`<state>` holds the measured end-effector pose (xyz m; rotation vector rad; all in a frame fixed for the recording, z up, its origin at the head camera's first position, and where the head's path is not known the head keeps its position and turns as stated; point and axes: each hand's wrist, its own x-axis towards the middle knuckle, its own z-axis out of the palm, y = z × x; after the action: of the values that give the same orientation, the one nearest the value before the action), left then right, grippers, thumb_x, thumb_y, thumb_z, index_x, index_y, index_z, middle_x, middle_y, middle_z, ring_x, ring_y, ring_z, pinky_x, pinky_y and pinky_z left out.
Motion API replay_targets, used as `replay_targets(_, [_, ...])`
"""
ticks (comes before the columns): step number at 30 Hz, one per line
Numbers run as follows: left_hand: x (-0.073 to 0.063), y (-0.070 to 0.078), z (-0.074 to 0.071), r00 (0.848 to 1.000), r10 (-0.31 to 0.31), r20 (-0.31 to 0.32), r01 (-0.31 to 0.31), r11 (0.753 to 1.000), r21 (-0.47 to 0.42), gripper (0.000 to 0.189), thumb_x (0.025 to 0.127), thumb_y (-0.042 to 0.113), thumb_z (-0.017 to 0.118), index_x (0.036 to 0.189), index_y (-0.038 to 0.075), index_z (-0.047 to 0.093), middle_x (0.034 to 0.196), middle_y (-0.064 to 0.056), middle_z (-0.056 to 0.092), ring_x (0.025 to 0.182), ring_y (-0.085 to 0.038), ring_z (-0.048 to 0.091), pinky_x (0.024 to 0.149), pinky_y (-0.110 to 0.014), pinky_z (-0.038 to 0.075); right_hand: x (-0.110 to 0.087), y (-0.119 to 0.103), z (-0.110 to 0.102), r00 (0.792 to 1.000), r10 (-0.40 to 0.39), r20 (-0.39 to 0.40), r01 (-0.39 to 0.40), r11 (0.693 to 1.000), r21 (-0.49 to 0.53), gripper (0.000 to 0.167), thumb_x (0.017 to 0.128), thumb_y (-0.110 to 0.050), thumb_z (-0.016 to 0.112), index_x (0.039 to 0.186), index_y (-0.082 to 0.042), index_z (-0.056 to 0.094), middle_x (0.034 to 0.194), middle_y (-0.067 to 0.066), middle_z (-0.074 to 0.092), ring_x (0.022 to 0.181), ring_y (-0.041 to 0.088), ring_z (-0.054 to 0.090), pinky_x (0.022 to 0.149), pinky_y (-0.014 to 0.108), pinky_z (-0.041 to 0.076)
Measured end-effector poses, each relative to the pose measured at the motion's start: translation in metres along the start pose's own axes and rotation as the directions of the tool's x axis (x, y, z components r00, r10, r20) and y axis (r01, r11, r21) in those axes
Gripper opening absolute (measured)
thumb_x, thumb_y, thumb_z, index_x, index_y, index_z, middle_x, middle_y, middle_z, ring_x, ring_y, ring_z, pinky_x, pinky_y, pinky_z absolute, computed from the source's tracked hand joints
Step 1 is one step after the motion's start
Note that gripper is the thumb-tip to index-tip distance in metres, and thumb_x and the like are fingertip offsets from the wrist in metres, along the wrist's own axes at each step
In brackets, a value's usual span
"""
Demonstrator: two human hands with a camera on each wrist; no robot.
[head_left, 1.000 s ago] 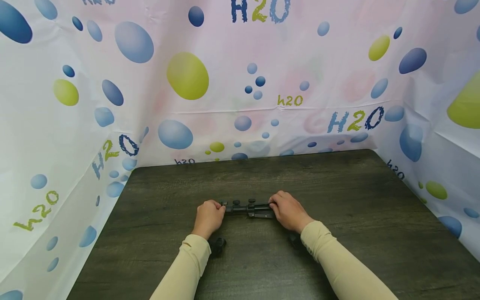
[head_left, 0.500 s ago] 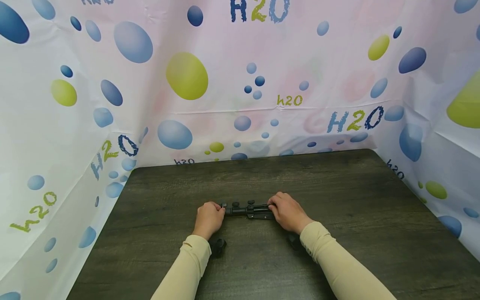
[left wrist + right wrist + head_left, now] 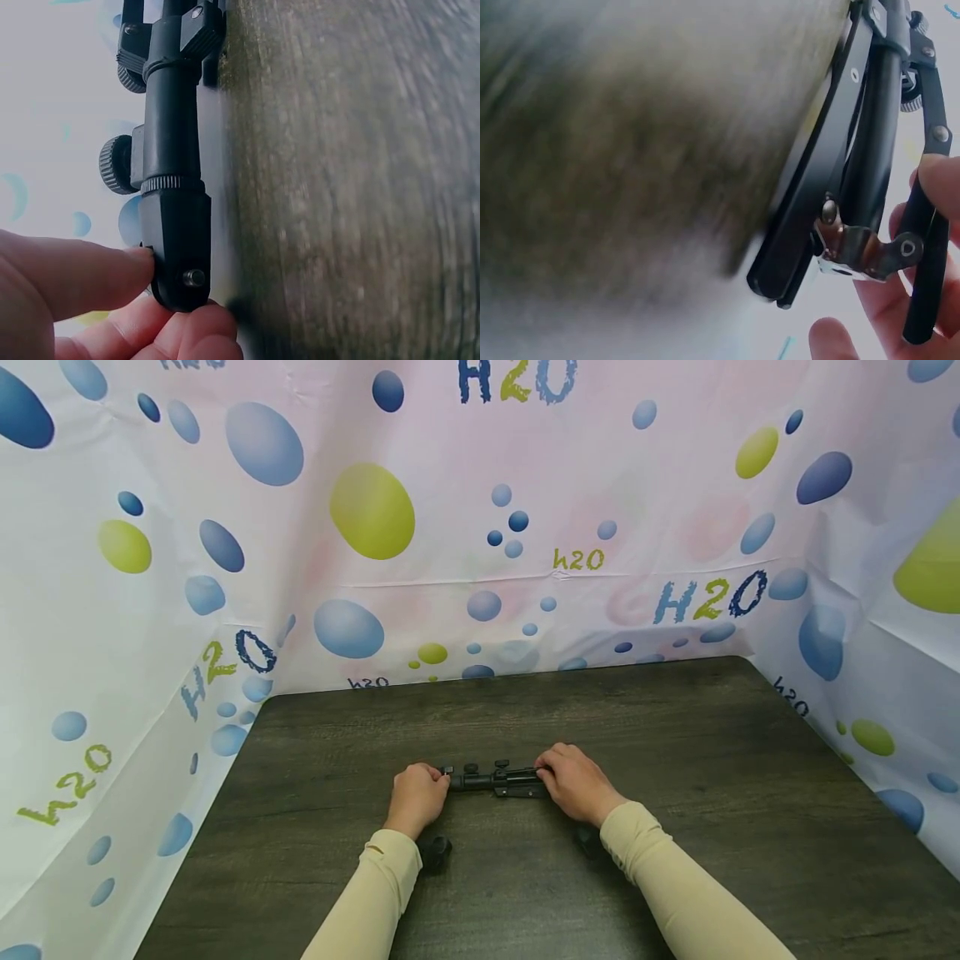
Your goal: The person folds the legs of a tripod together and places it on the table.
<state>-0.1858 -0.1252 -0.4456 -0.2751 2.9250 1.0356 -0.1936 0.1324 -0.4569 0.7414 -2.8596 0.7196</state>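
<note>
A small black folding tripod (image 3: pixel 495 781) lies lengthwise between both hands, low over the table in the head view. My left hand (image 3: pixel 417 797) pinches its left end. In the left wrist view that end is a rounded head (image 3: pixel 180 240) with a short metal screw (image 3: pixel 193 277), and a ribbed knob (image 3: pixel 116 165) sits further along the tube. My right hand (image 3: pixel 581 782) holds the other end. There, in the right wrist view, thumb and fingers pinch one slim leg (image 3: pixel 928 277). Another leg (image 3: pixel 810 172) stands beside the tube, with a shiny metal bracket (image 3: pixel 859 244) between them.
A dark wood-grain table (image 3: pixel 510 718) lies under the hands. Behind it and at both sides hangs a white sheet (image 3: pixel 465 460) printed with blue and green dots and lettering. Black wrist devices (image 3: pixel 437 853) show below the sleeves.
</note>
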Motion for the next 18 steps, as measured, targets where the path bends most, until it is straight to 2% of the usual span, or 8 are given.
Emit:
replay_targets(7, [-0.0002, -0.0010, 0.0001, 1.000, -0.004, 0.004, 0.004, 1.000, -0.003, 0.018, 0.096, 0.017, 0.068, 0.091, 0.000, 0.073, 0.088, -0.009, 0.071, 0.083, -0.027, 0.064, 0.073, -0.044, 0.053, -0.0009, -0.0025, 0.0007, 0.998, 0.029, 0.060, -0.030, 0.999, 0.017, 0.024, 0.096, -0.016, 0.069, 0.117, -0.004, 0.066, 0.116, 0.013, 0.062, 0.111, 0.034, 0.059, 0.093, 0.050, 0.048])
replay_targets(18, [0.0002, -0.0037, 0.0001, 1.000, -0.010, -0.005, 0.010, 1.000, -0.009, 0.017, 0.096, 0.017, 0.068, 0.091, 0.001, 0.073, 0.087, -0.008, 0.070, 0.081, -0.026, 0.065, 0.073, -0.045, 0.054, 0.0002, -0.0012, 0.0016, 0.997, 0.050, 0.059, -0.051, 0.999, 0.013, 0.027, 0.094, -0.016, 0.072, 0.118, -0.005, 0.066, 0.116, 0.012, 0.062, 0.110, 0.033, 0.059, 0.092, 0.050, 0.049])
